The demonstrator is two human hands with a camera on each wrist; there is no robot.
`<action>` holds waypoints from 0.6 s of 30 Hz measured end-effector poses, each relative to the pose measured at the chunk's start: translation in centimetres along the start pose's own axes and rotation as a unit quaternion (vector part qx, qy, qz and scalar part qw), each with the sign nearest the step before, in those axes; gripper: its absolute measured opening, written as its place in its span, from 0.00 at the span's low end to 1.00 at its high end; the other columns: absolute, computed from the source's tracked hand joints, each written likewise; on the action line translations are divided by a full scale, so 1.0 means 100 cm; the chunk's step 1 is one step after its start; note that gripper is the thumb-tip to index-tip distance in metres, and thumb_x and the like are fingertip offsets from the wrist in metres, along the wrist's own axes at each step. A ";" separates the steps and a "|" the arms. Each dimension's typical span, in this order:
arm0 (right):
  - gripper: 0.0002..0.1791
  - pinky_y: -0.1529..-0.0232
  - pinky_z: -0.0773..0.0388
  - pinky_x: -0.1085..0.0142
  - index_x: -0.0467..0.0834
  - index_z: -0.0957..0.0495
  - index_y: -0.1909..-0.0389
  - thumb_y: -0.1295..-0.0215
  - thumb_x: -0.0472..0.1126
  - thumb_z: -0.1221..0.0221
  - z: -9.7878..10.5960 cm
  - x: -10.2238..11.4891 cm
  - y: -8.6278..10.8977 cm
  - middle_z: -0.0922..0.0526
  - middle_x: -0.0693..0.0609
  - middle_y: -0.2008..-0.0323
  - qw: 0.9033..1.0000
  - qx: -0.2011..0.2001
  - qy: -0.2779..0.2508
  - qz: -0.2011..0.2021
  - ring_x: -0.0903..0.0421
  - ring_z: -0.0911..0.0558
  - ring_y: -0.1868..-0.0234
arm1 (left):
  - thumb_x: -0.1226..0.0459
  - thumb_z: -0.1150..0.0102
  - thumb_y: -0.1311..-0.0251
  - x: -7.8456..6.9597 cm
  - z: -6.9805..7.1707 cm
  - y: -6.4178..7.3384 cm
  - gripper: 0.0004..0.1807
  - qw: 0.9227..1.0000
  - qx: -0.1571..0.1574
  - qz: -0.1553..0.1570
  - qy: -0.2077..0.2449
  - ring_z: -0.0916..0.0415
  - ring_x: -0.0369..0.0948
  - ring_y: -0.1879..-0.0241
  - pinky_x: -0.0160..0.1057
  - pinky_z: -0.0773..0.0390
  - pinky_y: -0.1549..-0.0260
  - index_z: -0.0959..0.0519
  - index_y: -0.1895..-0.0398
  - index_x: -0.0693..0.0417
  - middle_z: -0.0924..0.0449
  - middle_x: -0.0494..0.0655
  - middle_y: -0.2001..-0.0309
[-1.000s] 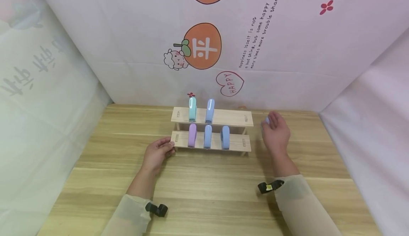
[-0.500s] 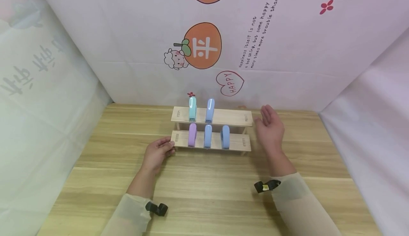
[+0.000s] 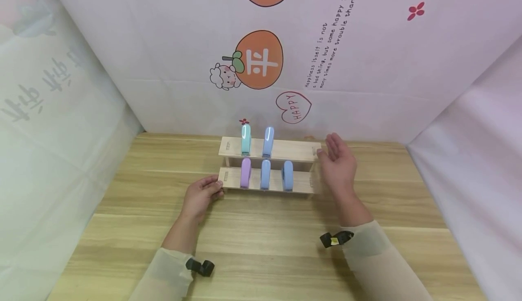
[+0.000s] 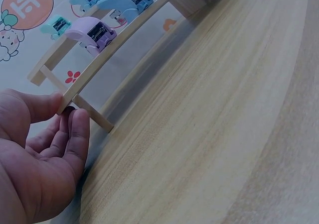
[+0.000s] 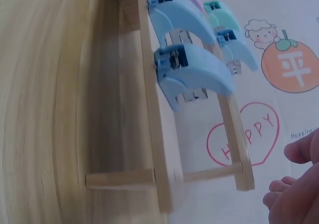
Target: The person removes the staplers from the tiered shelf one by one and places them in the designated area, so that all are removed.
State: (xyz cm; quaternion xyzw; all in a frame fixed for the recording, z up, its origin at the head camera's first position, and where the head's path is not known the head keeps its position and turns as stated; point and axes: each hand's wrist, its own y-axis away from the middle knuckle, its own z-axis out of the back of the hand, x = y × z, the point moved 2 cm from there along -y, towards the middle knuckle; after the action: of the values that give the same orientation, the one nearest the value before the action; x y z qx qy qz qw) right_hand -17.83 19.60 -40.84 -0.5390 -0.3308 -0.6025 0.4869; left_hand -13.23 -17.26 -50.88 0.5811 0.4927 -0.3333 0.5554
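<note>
A two-step wooden stand holds several small staplers. A teal stapler and a light blue one share its back step. On the front step sit a purple stapler and two light blue staplers. My left hand pinches the left end of the front step, thumb on top and fingers beneath, as the left wrist view shows. My right hand is at the stand's right end, fingers extended and thumb spread, the thumb overlapping the back step's edge. Nothing shows between its thumb and fingers.
The stand is on a wood-grain table. Behind it rises a white cloth wall printed with orange fruits, a heart and lettering. White cloth hangs on both sides as well. Black cameras are strapped at both wrists.
My right hand has moved left to the stand's right end. The light blue thing seen in it a second ago is out of sight. My left hand has stayed in place.
</note>
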 end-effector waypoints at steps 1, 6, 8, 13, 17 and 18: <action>0.34 0.30 0.24 0.65 0.42 0.34 0.24 0.30 0.32 0.38 -0.002 0.001 0.000 0.28 0.47 0.28 1.000 0.000 -0.001 0.000 0.55 0.28 0.28 | 0.71 0.36 0.32 0.000 0.000 0.000 0.22 1.000 0.001 0.000 0.001 0.16 0.44 0.58 0.38 0.10 0.52 0.26 0.37 0.71 0.17 0.57 0.52; 0.34 0.29 0.25 0.64 0.41 0.34 0.24 0.30 0.33 0.38 -0.010 0.004 0.003 0.26 0.47 0.29 1.000 -0.004 0.000 0.000 0.55 0.27 0.29 | 0.71 0.36 0.32 -0.001 -0.001 0.001 0.21 1.000 0.003 0.000 -0.006 0.16 0.45 0.57 0.38 0.10 0.52 0.25 0.38 0.70 0.17 0.58 0.51; 0.33 0.29 0.25 0.64 0.41 0.33 0.24 0.30 0.33 0.38 -0.012 0.005 0.004 0.26 0.47 0.29 1.000 -0.003 -0.003 0.001 0.54 0.27 0.29 | 0.71 0.36 0.32 -0.001 -0.001 0.001 0.22 1.000 0.004 0.000 -0.009 0.16 0.44 0.58 0.38 0.10 0.52 0.25 0.37 0.70 0.17 0.57 0.51; 0.34 0.30 0.24 0.65 0.41 0.34 0.24 0.30 0.33 0.38 -0.018 0.007 0.006 0.27 0.47 0.28 1.000 0.008 -0.012 -0.001 0.55 0.27 0.28 | 0.71 0.36 0.32 -0.001 -0.002 0.000 0.22 1.000 0.000 0.004 -0.004 0.15 0.43 0.59 0.38 0.10 0.52 0.25 0.37 0.70 0.17 0.58 0.51; 0.34 0.29 0.25 0.65 0.43 0.34 0.24 0.29 0.35 0.38 -0.022 0.008 0.008 0.27 0.48 0.28 1.000 0.016 -0.011 -0.007 0.56 0.28 0.28 | 0.71 0.36 0.32 -0.001 -0.002 0.001 0.21 1.000 -0.002 0.005 -0.005 0.15 0.44 0.58 0.39 0.10 0.52 0.25 0.37 0.69 0.17 0.59 0.50; 0.34 0.29 0.26 0.65 0.44 0.34 0.24 0.29 0.35 0.38 -0.024 0.008 0.009 0.27 0.49 0.28 1.000 0.016 -0.008 -0.008 0.57 0.28 0.28 | 0.71 0.36 0.32 -0.001 -0.002 0.001 0.22 1.000 -0.001 0.005 -0.006 0.15 0.44 0.58 0.38 0.10 0.52 0.25 0.37 0.69 0.17 0.59 0.50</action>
State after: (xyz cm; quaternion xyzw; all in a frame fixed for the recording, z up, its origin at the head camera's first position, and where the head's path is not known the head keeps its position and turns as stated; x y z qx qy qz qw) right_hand -17.73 16.97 -40.65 -0.5332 -0.3491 -0.5965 0.4878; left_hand -13.21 -17.10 -50.70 0.5812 0.4867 -0.3331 0.5607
